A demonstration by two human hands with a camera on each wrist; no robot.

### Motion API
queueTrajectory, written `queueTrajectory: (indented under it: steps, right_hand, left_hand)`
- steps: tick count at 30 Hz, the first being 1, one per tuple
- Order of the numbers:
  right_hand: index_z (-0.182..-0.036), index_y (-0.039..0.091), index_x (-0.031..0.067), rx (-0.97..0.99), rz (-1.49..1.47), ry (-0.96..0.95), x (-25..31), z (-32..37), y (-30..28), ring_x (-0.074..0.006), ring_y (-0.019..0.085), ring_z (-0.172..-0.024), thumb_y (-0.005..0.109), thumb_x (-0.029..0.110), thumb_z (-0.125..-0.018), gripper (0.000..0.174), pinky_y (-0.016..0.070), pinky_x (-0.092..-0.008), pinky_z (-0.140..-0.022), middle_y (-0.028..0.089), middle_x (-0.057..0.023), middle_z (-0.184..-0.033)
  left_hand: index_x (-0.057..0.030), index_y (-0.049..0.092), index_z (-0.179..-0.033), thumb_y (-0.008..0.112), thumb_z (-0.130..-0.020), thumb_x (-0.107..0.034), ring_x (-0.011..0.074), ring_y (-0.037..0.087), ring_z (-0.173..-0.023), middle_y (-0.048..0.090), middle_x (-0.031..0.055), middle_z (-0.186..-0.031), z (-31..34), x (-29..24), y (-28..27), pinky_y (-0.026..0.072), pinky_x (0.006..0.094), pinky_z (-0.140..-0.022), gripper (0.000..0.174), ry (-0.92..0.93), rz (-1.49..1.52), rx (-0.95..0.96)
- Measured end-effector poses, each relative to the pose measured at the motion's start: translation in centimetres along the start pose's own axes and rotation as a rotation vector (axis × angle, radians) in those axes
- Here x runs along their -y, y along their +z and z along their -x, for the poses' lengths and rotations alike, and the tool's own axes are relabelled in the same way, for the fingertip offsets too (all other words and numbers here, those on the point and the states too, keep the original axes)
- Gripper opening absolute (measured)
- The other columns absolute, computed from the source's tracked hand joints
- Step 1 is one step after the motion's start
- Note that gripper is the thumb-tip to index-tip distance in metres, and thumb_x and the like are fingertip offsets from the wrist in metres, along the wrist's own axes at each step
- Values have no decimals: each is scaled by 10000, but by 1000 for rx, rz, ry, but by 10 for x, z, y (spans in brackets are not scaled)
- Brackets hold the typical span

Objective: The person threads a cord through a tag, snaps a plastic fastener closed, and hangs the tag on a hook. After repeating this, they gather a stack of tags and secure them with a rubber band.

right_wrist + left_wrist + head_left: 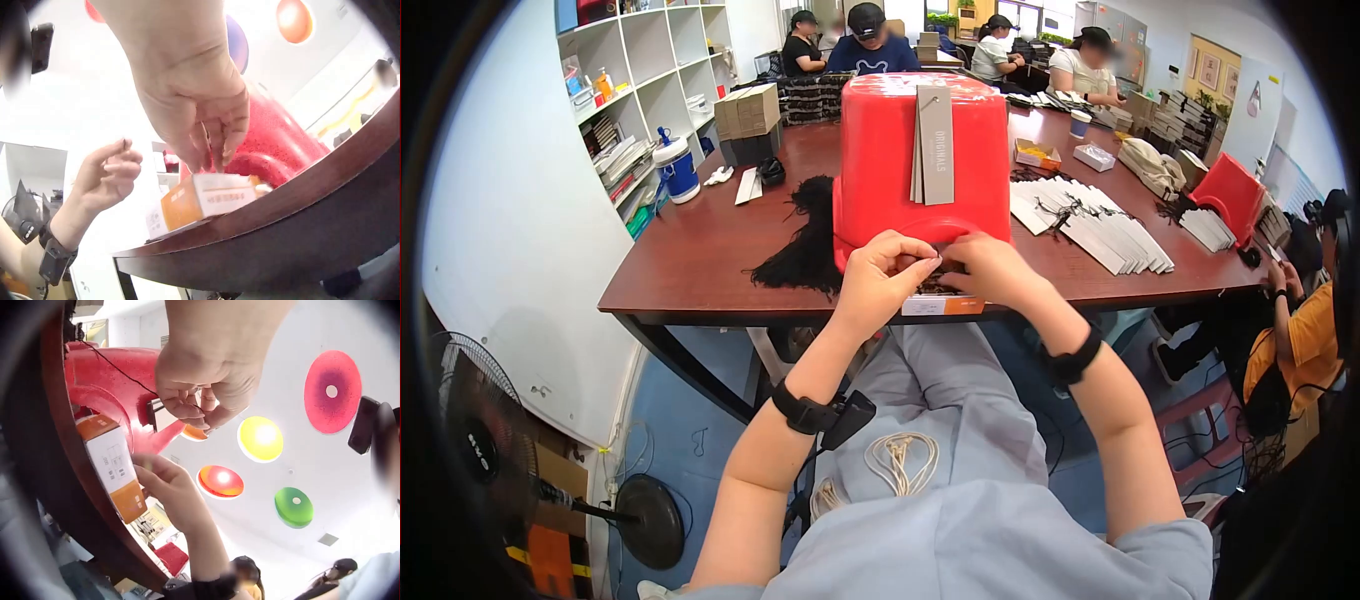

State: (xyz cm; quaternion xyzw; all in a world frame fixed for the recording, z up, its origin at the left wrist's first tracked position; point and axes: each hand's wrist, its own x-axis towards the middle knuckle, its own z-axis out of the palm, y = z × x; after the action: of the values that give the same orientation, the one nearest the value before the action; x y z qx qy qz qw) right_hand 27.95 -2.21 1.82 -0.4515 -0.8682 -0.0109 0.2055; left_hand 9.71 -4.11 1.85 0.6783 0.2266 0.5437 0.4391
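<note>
My left hand (888, 278) is held up before a red plastic stool (870, 170) on the table. Its thumb and fingers pinch a thin black cord (128, 376), which runs back across the stool. My right hand (998, 272) reaches down at a small white and orange box (206, 200) by the table's front edge. The box's rim hides the right fingertips, so I cannot tell whether they hold anything. Long grey hang tags (937, 150) lean against the stool, lettered along one side. Left of the stool lies a bundle of black cords (805, 245).
Fanned white tags (1090, 222) with black cords lie to the right. A blue and white jug (676, 168) and stacked cardboard boxes (747, 112) stand at the left. A second red stool (1230, 195) stands far right. Other people sit around the table. A fan (485, 450) stands on the floor.
</note>
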Motion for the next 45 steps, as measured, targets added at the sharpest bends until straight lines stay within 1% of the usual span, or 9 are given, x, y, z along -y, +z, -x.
queueTrajectory:
  steps: [6, 9, 12, 14, 17, 19, 23, 32, 45]
  right_hand:
    - [-767, 612, 59, 170, 58, 212, 11, -16, 14, -269, 557, -784, 629, 196, -662, 173, 448, -346, -694, 578, -102, -780]
    - [-756, 609, 56, 133, 74, 141, 5, -14, 17, -264, 570, -744, 605, 169, -685, 133, 452, -354, -665, 585, -100, -760]
    - [-754, 597, 50, -134, -49, 87, 6, -7, 21, -272, 565, -750, 584, 139, -701, 105, 450, -372, -655, 585, -99, -719]
    - [-790, 564, 9, -386, -207, 117, 11, -4, 17, -244, 590, -684, 558, 85, -741, 90, 458, -353, -596, 590, -112, -708]
    - [-820, 527, -27, -322, -693, 326, 20, -2, 8, -174, 601, -621, 537, 58, -790, 91, 478, -287, -541, 600, -110, -736]
    - [-837, 521, -39, -301, -823, 361, 19, -2, 8, -146, 598, -612, 524, 43, -803, 89, 486, -257, -529, 601, -108, -743]
    - [-895, 521, -54, -257, -1040, 409, 21, 0, 3, -127, 601, -631, 504, 8, -811, 106, 508, -220, -537, 601, -95, -744]
    - [-981, 509, -98, -274, -986, 397, 21, 3, 6, -154, 621, -678, 508, -36, -781, 209, 505, -221, -569, 619, -153, -798]
    - [-972, 501, -58, -309, -1051, 348, 37, 8, 5, -112, 600, -720, 541, -29, -775, 203, 484, -213, -643, 623, -117, -798]
  left_hand:
    - [7, 585, -811, 591, -780, -50, 20, 426, -555, 439, -17, -760, 3, 29, 1, 329, 158, -475, 65, 13, -105, -69]
    - [9, 590, -806, 584, -786, -59, 27, 429, -555, 439, -13, -767, 5, 33, 1, 337, 162, -486, 71, -19, -70, -92]
    - [13, 592, -799, 582, -786, -57, 32, 439, -559, 444, -10, -773, 8, 31, -2, 344, 165, -485, 72, 21, -164, -123]
    - [16, 592, -796, 584, -783, -53, 33, 444, -563, 447, -8, -777, 9, 29, -2, 349, 168, -483, 70, 42, -219, -140]
    - [16, 598, -779, 592, -770, -38, 35, 452, -572, 455, -3, -769, 11, 27, 3, 362, 175, -485, 55, 196, -286, -214]
    - [10, 589, -769, 612, -745, -47, 113, 528, -603, 478, 38, -740, 12, 20, 8, 431, 219, -546, 66, 273, -385, -283]
    - [-1, 590, -765, 612, -741, -46, 125, 536, -605, 477, 42, -724, 11, 23, 11, 430, 228, -536, 56, 328, -511, -322]
    - [3, 591, -749, 619, -728, -19, 99, 506, -559, 466, 40, -703, 11, 32, 14, 417, 214, -503, 42, 376, -651, -347]
    - [13, 596, -780, 617, -732, -15, 82, 509, -544, 483, 33, -705, 13, 34, 21, 400, 190, -490, 59, 364, -640, -407]
